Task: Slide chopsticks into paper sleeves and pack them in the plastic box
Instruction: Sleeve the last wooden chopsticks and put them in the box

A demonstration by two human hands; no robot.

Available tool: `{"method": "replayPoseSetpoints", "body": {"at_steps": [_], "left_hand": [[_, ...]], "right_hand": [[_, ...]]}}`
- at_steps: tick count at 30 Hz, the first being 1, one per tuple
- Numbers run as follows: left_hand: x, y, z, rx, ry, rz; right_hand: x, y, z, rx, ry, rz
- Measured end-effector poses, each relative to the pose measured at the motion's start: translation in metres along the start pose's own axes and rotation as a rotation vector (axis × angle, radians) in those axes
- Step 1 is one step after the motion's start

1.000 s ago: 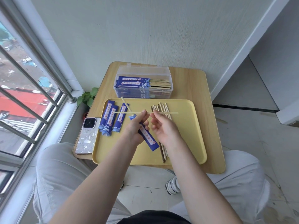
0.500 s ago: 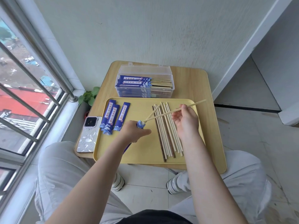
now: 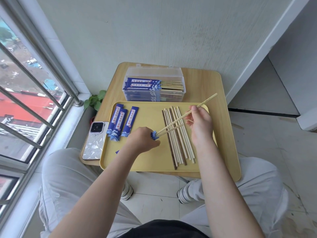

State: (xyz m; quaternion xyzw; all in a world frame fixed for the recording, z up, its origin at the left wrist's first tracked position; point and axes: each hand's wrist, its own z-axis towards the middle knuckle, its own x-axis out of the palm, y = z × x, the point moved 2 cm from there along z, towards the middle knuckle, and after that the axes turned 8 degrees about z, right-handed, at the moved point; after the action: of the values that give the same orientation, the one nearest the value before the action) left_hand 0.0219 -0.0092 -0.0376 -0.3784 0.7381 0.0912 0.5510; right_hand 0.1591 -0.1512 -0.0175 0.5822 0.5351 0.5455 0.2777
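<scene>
- Since the earlier frame, the pair of chopsticks (image 3: pixel 180 120) has been brought closer together, with the tips now set at the mouth of the blue sleeve (image 3: pixel 154 134); the hands are otherwise placed much as before.
- The long axis of the pair is laid diagonally above the yellow tray (image 3: pixel 151 162): the tips are pointed toward the tray's near-left, the butt ends toward its far-right corner and beyond its rim.
- The sleeve is gripped in the left hand (image 3: pixel 144 140), which is curled into a fist over the tray's middle, knuckles up; only the sleeve's open end and a small lower corner are seen.
- The pair is pinched by the right hand (image 3: pixel 200 125) near the upper ends, thumb on top, fingers curled beneath, wrist over the tray's right side.
- Loose chopsticks (image 3: pixel 178 136) are lined up lengthwise on the tray under the held pair.
- Three empty sleeves (image 3: pixel 122 123) are laid at the tray's left.
- Behind the tray, filled sleeves are stacked in the plastic box (image 3: pixel 154 84), chopstick ends pointing right.
</scene>
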Motion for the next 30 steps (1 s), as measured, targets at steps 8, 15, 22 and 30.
{"method": "replayPoseSetpoints", "body": {"at_steps": [8,15,22,30], "left_hand": [[-0.002,-0.015,0.004,-0.028,-0.002,-0.158],[-0.002,-0.01,0.007,-0.05,0.03,-0.142],[-0.007,-0.01,0.013,-0.035,0.028,-0.152],[-0.037,-0.019,0.031,0.153,-0.267,0.114]], "right_hand": [[0.014,-0.009,-0.013,0.098,0.219,-0.336],[0.016,-0.002,-0.016,-0.04,0.179,-0.525],[0.017,-0.006,-0.012,-0.009,0.168,-0.353],[0.022,0.003,0.012,0.135,0.038,-0.041]]}}
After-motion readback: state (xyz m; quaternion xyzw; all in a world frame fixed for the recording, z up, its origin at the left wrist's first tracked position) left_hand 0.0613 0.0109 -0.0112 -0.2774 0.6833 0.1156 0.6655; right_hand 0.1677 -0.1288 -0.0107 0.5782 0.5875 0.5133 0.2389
